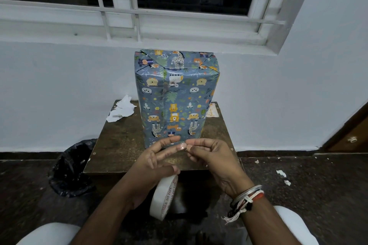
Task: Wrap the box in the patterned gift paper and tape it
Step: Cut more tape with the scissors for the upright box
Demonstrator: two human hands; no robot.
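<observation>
The box (175, 97), covered in blue gift paper with cartoon animals, stands upright on a small brown table (119, 145). Its top end is folded into flaps. In front of its base, my left hand (153, 161) has the white tape roll (164, 198) hanging below its thumb, with the fingers stretched out. A small piece of clear tape (182, 146) sits on a left fingertip. My right hand (209, 155) pinches that piece with thumb and forefinger. Both hands are just short of the box and do not touch it.
Torn white paper scraps (121, 111) lie at the table's back left corner. A small card (212, 110) lies behind the box on the right. A black bin bag (73, 167) sits on the floor to the left. The wall and window are close behind.
</observation>
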